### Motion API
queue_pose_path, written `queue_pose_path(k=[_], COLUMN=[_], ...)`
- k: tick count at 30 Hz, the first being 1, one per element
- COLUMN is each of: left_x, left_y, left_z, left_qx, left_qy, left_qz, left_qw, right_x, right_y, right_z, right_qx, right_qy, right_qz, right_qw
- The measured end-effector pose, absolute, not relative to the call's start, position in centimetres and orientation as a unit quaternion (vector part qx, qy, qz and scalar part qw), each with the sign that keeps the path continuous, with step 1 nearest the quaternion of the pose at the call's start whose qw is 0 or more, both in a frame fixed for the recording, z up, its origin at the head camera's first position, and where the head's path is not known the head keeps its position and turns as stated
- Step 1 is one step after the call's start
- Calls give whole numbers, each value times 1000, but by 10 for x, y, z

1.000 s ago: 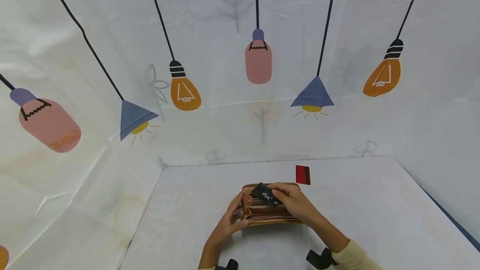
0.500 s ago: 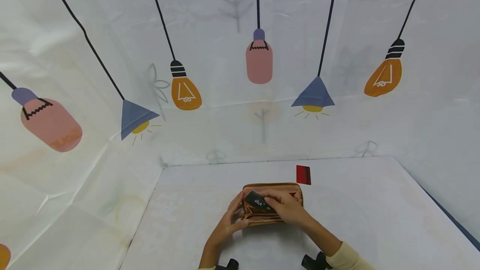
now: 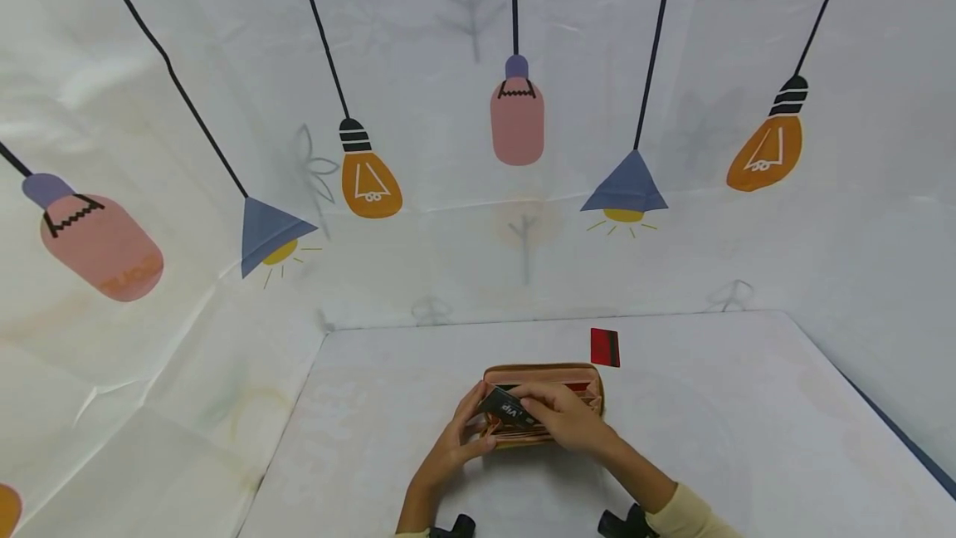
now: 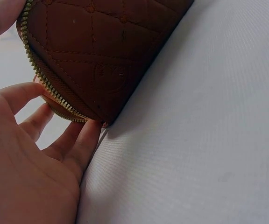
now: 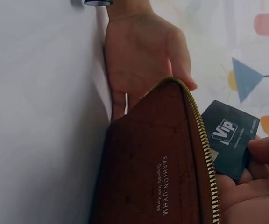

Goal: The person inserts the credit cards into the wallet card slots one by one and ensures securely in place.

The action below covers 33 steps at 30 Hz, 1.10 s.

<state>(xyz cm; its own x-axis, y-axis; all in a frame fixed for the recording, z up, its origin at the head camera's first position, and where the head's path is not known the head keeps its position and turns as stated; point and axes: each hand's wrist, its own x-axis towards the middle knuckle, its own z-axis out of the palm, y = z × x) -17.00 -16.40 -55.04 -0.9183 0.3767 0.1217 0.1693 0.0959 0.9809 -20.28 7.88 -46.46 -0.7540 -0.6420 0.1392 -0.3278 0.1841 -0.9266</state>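
A brown zip-around wallet [image 3: 541,374] stands unzipped on the table, its pink-tan compartments facing up. My left hand [image 3: 451,444] grips the wallet's left end; in the left wrist view its fingertips [image 4: 93,127] touch the zippered edge near the table. Between thumb and fingers, my right hand [image 3: 569,423] pinches a black card marked "Vip" [image 5: 228,137]. The card is tilted over the left part of the wallet's opening; whether its lower edge is inside a slot cannot be told. A red strip shows inside the wallet, right of the card.
A red card [image 3: 605,348] with a dark stripe lies on the white table [image 3: 747,422] behind the wallet's right end. White sheets printed with hanging lamps [image 3: 517,123] rise behind and to the left. Dark devices [image 3: 626,523] sit at both wrists.
My right hand has moved left and slightly down with the black card, toward the wallet's left end. The left hand and wallet stay nearly in place.
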Motion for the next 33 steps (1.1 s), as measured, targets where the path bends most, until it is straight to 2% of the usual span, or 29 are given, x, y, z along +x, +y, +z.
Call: queue_pose_path(k=[5, 33], left_x=[-171, -172], left_y=[-166, -164], left_z=[-553, -552], left_qx=[198, 180], left_qy=[735, 737], left_qz=[644, 646], left_qw=[73, 88], right_x=[-203, -199], right_y=[77, 83], right_z=[-465, -471], right_qx=[-320, -395], right_qy=[757, 801], right_qz=[-551, -446], right_qw=[147, 61])
